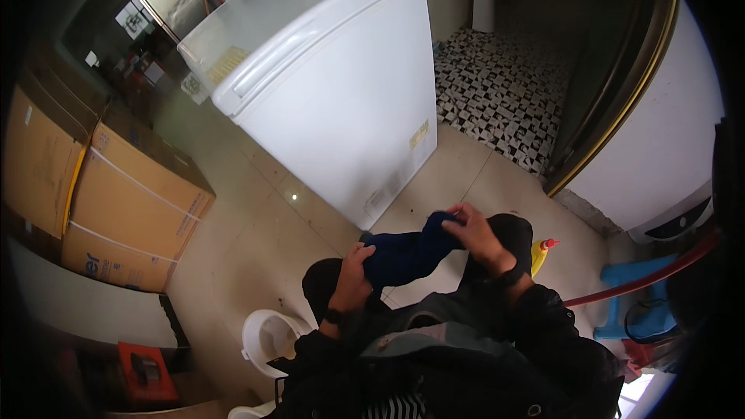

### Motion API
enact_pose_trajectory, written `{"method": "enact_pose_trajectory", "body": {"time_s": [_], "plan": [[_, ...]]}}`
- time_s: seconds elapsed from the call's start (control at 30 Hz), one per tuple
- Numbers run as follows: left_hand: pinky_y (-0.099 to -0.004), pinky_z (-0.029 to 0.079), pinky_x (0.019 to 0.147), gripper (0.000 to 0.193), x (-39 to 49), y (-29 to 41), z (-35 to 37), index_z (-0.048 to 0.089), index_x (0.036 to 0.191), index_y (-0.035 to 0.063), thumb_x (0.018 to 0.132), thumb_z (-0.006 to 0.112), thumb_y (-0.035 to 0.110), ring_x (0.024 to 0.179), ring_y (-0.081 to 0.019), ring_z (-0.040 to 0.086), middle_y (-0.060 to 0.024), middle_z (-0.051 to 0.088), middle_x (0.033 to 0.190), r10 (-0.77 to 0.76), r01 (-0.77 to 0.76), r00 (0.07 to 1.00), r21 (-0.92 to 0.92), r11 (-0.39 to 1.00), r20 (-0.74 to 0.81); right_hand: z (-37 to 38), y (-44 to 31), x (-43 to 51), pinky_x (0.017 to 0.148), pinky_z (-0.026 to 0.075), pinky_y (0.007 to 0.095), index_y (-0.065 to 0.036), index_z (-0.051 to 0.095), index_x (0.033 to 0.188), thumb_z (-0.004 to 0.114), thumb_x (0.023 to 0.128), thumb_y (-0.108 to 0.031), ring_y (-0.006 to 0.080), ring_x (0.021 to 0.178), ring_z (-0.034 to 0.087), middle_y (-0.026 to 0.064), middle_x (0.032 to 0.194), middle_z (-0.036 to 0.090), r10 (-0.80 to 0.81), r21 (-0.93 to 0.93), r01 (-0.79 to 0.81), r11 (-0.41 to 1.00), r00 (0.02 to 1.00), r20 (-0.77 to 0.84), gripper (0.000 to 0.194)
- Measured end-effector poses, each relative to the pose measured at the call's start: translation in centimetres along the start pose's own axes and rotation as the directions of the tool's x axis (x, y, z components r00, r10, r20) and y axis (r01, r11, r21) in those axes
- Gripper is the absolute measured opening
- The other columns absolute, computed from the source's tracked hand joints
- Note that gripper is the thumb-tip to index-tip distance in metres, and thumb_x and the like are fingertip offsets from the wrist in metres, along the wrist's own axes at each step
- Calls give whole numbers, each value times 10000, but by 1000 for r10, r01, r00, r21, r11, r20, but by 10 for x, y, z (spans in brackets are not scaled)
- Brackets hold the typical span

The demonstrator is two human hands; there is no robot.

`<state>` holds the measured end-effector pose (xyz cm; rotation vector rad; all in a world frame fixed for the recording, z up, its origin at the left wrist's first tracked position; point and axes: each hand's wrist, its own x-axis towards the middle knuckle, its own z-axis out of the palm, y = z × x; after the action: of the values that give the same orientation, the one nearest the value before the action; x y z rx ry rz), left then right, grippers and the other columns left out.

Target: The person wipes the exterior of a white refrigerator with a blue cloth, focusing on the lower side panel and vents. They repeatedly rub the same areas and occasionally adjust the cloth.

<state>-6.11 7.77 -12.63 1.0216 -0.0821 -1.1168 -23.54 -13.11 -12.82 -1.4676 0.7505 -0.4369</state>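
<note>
A dark blue cloth item [401,259] is stretched between my two hands above my knees; its exact kind is not clear. My left hand [353,273] grips its left end, with the thumb on top of the fabric. At the upper right, my right hand [474,230] pinches the other end, which is bunched near the fingertips. Both wrists wear dark bands. Beyond the cloth stands a white chest freezer [343,93].
A white bucket [256,337] stands at my left. On my right are a yellow bottle with a red cap [540,256], a blue plastic stool [631,279] and a red hose [640,279]. Large cardboard boxes [128,203] stand at the far left.
</note>
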Motion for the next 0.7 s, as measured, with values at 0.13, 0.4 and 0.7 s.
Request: {"method": "enact_pose_trajectory", "body": {"time_s": [0.13, 0.4, 0.7], "plan": [[-402, 497, 852, 245, -7, 2, 5, 537, 1037, 2, 823, 527, 122, 947, -278, 603, -167, 602, 1022, -32, 34, 994, 27, 999, -102, 27, 59, -20, 634, 485, 267, -15, 544, 1060, 665, 786, -81, 137, 702, 575, 75, 786, 603, 31, -93, -14, 996, 983, 183, 307], [-403, 463, 904, 416, -26, 34, 14, 480, 1244, 4, 897, 508, 232, 1006, -281, 583, -139, 595, 1114, 56, -50, 998, -272, 961, 13, 34, 105, -6, 678, 501, 334, 0, 518, 1152, 653, 749, -80, 240, 750, 616, 161, 834, 623, -11, -270, 49, 962, 990, 140, 433], [-461, 381, 1010, 449, -32, 37, 6, 480, 1251, -24, 936, 442, 295, 1136, -335, 524, -193, 548, 1234, -57, 75, 996, -315, 946, 66, 40, 73, -6, 580, 455, 257, -13, 609, 898, 584, 829, -51, 114, 654, 547, 30, 726, 582, 181, 171, -235, 957, 943, 280, 83]]}}
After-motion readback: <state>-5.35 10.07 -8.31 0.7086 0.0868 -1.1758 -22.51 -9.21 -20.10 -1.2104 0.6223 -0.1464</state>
